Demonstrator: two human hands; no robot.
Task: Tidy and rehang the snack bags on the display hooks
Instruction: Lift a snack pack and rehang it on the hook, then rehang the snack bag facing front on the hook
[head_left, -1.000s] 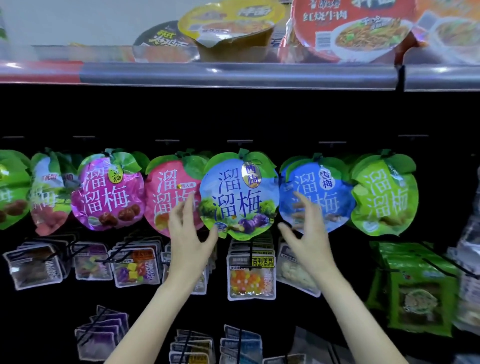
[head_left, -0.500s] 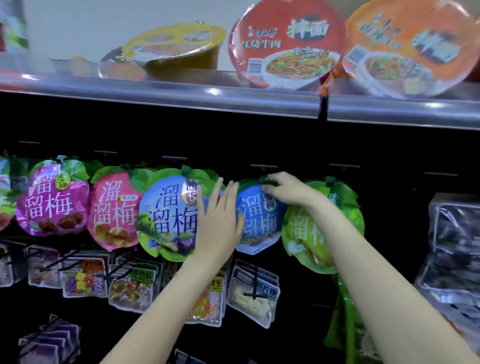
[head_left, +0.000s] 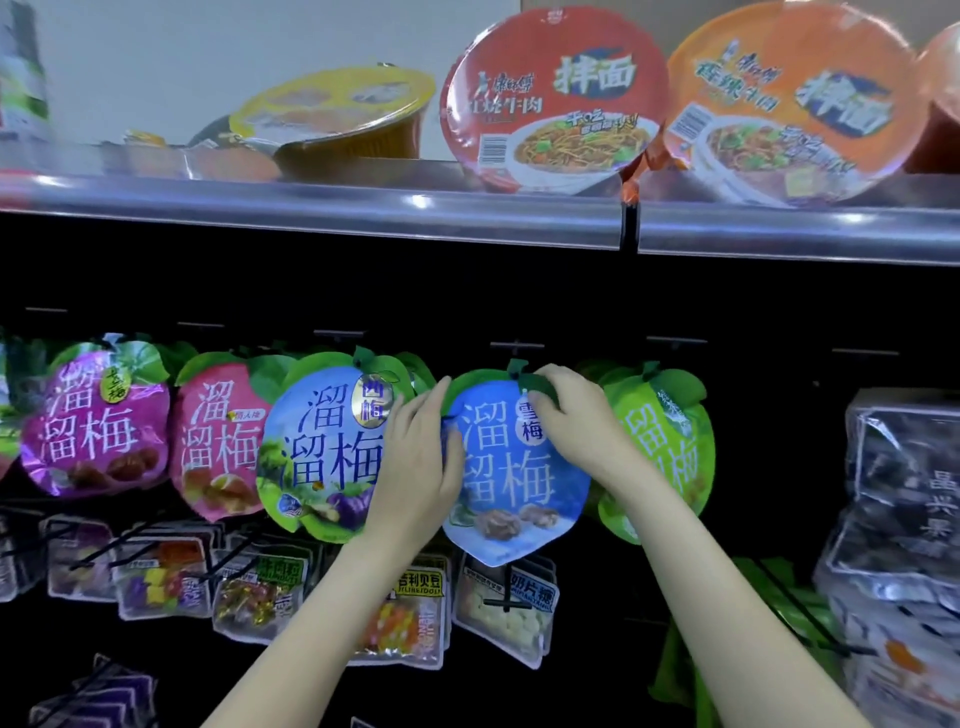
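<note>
You have five apple-shaped snack bags hanging in a row: magenta bag (head_left: 96, 421), pink bag (head_left: 221, 441), pale-blue bag (head_left: 324, 447), blue bag (head_left: 514, 467) and green bag (head_left: 660, 441). Neighbours overlap. The blue bag hangs slightly tilted, gripped at its leaf top and left edge.

Printed 溜溜梅 in white on the blue plum bag (head_left: 511, 467), with 雪梅 at its two o'clock; 溜溜梅 again on the magenta bag (head_left: 93, 421). Printed 拌面 and 红烧牛肉 on the red noodle bowl (head_left: 553, 96).
</note>
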